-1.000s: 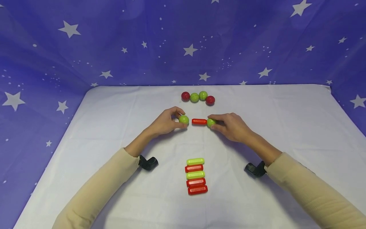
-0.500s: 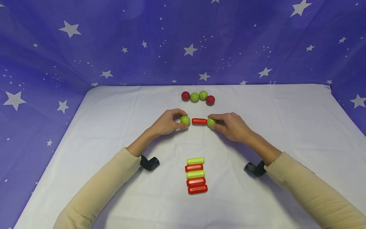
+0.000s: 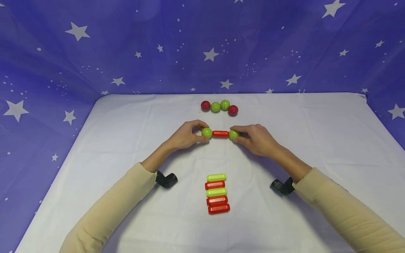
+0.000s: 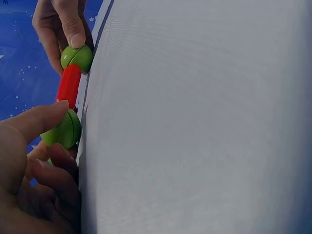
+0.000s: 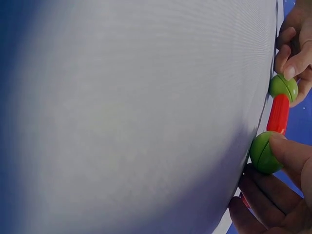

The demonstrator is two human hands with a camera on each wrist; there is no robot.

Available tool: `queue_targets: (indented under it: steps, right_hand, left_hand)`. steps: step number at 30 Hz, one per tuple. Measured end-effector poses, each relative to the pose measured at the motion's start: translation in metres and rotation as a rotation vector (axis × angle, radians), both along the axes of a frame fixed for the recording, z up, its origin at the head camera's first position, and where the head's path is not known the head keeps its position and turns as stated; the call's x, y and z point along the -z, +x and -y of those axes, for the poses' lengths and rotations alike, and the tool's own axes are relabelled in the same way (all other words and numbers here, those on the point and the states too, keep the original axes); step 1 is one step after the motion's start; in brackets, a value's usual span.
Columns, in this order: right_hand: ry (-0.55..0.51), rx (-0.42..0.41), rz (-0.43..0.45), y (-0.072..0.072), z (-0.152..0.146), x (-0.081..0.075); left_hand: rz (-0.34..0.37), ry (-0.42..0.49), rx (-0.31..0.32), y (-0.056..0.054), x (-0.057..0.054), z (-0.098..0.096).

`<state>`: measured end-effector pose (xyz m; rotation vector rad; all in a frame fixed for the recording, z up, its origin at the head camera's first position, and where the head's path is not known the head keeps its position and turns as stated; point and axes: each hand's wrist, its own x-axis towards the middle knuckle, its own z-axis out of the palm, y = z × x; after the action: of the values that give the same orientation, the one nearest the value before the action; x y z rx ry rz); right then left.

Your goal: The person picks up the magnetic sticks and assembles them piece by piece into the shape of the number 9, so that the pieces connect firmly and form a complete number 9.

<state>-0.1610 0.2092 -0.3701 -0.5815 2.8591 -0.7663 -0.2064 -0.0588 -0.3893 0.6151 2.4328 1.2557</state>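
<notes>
My left hand point(image 3: 186, 135) pinches a green ball point(image 3: 207, 133) between thumb and fingers. Another green ball point(image 3: 233, 135) is pinched by my right hand point(image 3: 257, 140). Between the two balls lies a red rod point(image 3: 220, 134), its ends touching both of them. Both wrist views show the same row: in the left wrist view the red rod point(image 4: 69, 87) sits between the near ball point(image 4: 63, 130) and the far one, and in the right wrist view my thumb presses the near green ball point(image 5: 264, 153). Whether rod and balls are joined or only touching, I cannot tell.
Behind the hands, two red balls and two green balls point(image 3: 215, 106) stand in a row on the white cloth point(image 3: 152, 218). Nearer to me, several red and yellow-green rods point(image 3: 216, 192) lie side by side. A starry blue curtain point(image 3: 177, 45) hangs behind the table.
My left hand has moved a little to the right with its green ball, closing the gap to the red rod's left end. The right hand has stayed in place.
</notes>
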Motion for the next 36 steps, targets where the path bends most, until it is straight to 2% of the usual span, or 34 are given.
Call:
queue_targets:
  steps: [14,22,36]
  right_hand:
    - [0.005,0.006,0.001,0.0004,-0.0002,0.0009]
    - [0.004,0.004,-0.001,0.0006,0.0002,0.0003]
    - [0.003,0.002,-0.001,0.0002,0.0004,0.0008]
  left_hand:
    - [0.013,0.001,-0.021,-0.0004,0.0033,-0.0003]
    - [0.010,0.038,-0.030,-0.0004,0.0058,0.0010]
    - [0.009,0.034,-0.027,0.0008,0.0047,0.0013]
